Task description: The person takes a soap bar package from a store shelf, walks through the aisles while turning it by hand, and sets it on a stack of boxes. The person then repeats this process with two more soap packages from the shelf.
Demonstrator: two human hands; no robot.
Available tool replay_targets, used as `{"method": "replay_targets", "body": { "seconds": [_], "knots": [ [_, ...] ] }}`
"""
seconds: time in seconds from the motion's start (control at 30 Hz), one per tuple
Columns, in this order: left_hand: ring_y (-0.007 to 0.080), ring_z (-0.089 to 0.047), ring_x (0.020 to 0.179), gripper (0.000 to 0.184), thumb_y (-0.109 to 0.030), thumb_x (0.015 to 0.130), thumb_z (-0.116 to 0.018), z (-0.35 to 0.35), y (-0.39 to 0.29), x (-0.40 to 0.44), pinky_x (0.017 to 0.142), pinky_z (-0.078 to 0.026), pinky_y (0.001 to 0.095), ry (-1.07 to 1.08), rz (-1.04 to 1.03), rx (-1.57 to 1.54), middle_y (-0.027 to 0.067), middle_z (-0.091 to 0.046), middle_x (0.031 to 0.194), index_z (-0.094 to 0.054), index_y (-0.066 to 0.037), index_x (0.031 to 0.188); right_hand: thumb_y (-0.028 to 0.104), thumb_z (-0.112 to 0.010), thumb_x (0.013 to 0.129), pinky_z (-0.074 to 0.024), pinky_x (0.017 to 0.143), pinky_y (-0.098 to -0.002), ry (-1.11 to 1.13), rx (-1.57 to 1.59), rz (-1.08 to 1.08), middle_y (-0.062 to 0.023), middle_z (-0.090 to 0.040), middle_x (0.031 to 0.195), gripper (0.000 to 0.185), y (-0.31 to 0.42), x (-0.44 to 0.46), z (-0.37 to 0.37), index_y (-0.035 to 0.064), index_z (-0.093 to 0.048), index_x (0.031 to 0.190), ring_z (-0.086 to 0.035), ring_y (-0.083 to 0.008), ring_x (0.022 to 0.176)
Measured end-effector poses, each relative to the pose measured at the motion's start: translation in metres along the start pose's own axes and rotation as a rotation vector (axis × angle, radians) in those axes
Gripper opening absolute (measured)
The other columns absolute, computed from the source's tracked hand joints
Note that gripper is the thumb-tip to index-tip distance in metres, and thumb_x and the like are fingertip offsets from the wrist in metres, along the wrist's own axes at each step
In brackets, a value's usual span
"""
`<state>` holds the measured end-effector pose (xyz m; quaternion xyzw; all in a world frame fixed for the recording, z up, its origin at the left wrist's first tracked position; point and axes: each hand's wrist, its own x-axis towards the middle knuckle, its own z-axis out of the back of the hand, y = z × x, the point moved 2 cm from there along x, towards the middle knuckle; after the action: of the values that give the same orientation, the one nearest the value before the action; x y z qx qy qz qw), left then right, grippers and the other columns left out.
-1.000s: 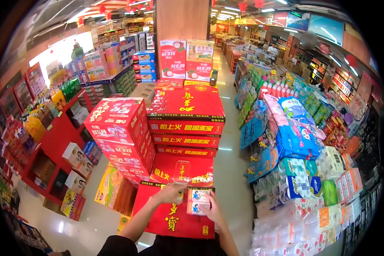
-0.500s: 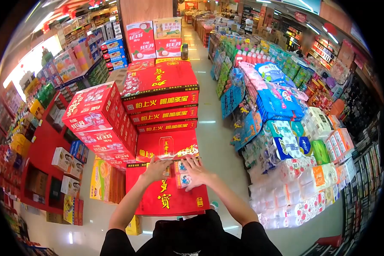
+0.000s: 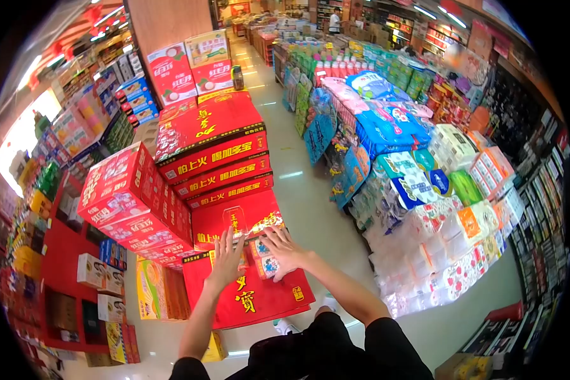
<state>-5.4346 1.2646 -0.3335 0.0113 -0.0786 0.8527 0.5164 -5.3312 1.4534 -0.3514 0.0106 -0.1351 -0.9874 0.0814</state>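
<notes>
On the front red carton lie small white packs with blue pictures, side by side. My right hand is spread at their right edge, fingers apart, partly covering them. To the left, my left hand has its fingers stretched out over the same carton, beside a small yellowish item mostly hidden behind it. Whether either palm touches what is under it, I cannot tell. Just beyond my fingertips stands another red carton, and a taller stack of red cartons rises behind it.
Red and white drink cartons are stacked at the left, above a yellow carton. A red shelf stands farther left. Tissue packs and blue packages fill the right side. A person is far back.
The view has swung right. My right hand went from gripping the white packs to lying spread beside them; my left hand's fingers have straightened and spread.
</notes>
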Motion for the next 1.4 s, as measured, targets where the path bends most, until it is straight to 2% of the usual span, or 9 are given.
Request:
{"method": "replay_targets", "body": {
  "seconds": [0.23,0.43,0.5,0.67,0.83,0.93,1.03,1.27,1.4],
  "knots": [
    [0.0443,-0.026,0.133,0.071,-0.014,0.069,-0.079,-0.051,-0.083,-0.137,0.104,-0.033,0.0501,-0.395,0.242,-0.523,0.0262,-0.022,0.143,-0.045,-0.006,0.131,0.062,-0.080,0.057,-0.0103,0.110,-0.0623,-0.381,0.384,-0.248,-0.0343,-0.003,0.148,0.131,0.039,-0.102,0.004,-0.0031,-0.009,0.146,-0.004,-0.0540,0.137],
    [0.0225,-0.061,0.087,0.051,-0.003,0.070,-0.079,-0.092,-0.152,-0.211,0.069,-0.052,0.0319,-0.202,0.466,-1.034,0.0187,-0.051,0.117,-0.053,-0.003,0.114,0.058,-0.078,0.063,-0.0159,0.109,-0.0583,-0.419,0.404,-0.620,-0.0325,-0.012,0.145,0.110,0.069,-0.256,-0.110,0.0007,-0.027,0.142,-0.012,-0.0503,0.135],
    [0.0263,-0.062,0.089,0.049,-0.006,0.074,-0.076,-0.079,-0.155,-0.187,0.076,-0.051,0.0364,-0.177,0.381,-0.800,0.0163,-0.058,0.104,-0.054,-0.004,0.117,0.055,-0.080,0.063,-0.0165,0.109,-0.0578,-0.372,0.459,-0.719,-0.0320,-0.012,0.145,0.109,0.071,-0.291,-0.121,0.0006,-0.028,0.141,-0.012,-0.0495,0.135],
    [0.0329,-0.058,0.102,0.044,-0.020,0.081,-0.066,-0.126,-0.182,-0.154,0.085,-0.049,0.0411,0.225,-0.075,-0.675,0.0149,-0.058,0.111,-0.053,-0.009,0.122,0.047,-0.080,0.068,-0.0231,0.109,-0.0541,-0.496,0.445,-0.803,-0.0296,-0.013,0.146,0.098,0.063,-0.339,-0.108,0.0014,-0.032,0.140,-0.019,-0.0479,0.134],
    [0.0344,-0.056,0.106,0.046,-0.023,0.081,-0.064,-0.169,-0.240,-0.148,0.087,-0.047,0.0417,0.500,-0.252,-0.576,0.0147,-0.058,0.115,-0.052,-0.011,0.124,0.044,-0.078,0.071,-0.0317,0.106,-0.0497,-0.727,0.634,-0.966,-0.0309,-0.019,0.145,0.089,0.079,-0.413,-0.085,0.0001,-0.036,0.137,-0.030,-0.0471,0.130],
    [0.0351,-0.054,0.109,0.048,-0.024,0.082,-0.064,-0.172,-0.293,-0.139,0.090,-0.046,0.0401,0.571,-0.313,-0.612,0.0165,-0.056,0.119,-0.051,-0.010,0.126,0.046,-0.076,0.072,-0.0363,0.105,-0.0455,-0.562,0.607,-1.046,-0.0302,-0.031,0.141,0.091,0.086,-0.469,-0.118,-0.0023,-0.035,0.138,-0.040,-0.0427,0.127],
    [0.0352,-0.054,0.111,0.048,-0.025,0.083,-0.064,-0.163,-0.351,-0.131,0.092,-0.045,0.0397,0.587,-0.426,-0.709,0.0176,-0.056,0.120,-0.050,-0.009,0.127,0.049,-0.073,0.074,-0.0381,0.104,-0.0437,-0.071,0.820,-1.139,-0.0309,-0.041,0.135,0.092,0.094,-0.517,-0.125,-0.0024,-0.034,0.139,-0.043,-0.0402,0.126],
    [0.0355,-0.054,0.112,0.059,-0.042,0.081,-0.065,-0.192,-0.457,-0.138,0.091,-0.045,0.0429,0.648,-0.551,-0.493,0.0178,-0.057,0.120,-0.050,-0.010,0.128,0.058,-0.071,0.072,-0.0389,0.103,-0.0433,-0.277,0.840,-1.319,-0.0294,-0.047,0.132,0.099,0.108,-0.628,-0.138,-0.0043,-0.034,0.139,-0.046,-0.0414,0.124],
    [0.0340,-0.055,0.109,0.060,-0.044,0.080,-0.066,-0.213,-0.510,-0.137,0.089,-0.047,0.0437,0.741,-0.654,-0.404,0.0171,-0.058,0.118,-0.051,-0.011,0.128,0.064,-0.072,0.066,-0.0379,0.104,-0.0425,-0.082,1.049,-1.389,-0.0314,-0.043,0.135,0.110,0.129,-0.681,-0.108,-0.0049,-0.031,0.141,-0.043,-0.0406,0.127]
  ]
}}
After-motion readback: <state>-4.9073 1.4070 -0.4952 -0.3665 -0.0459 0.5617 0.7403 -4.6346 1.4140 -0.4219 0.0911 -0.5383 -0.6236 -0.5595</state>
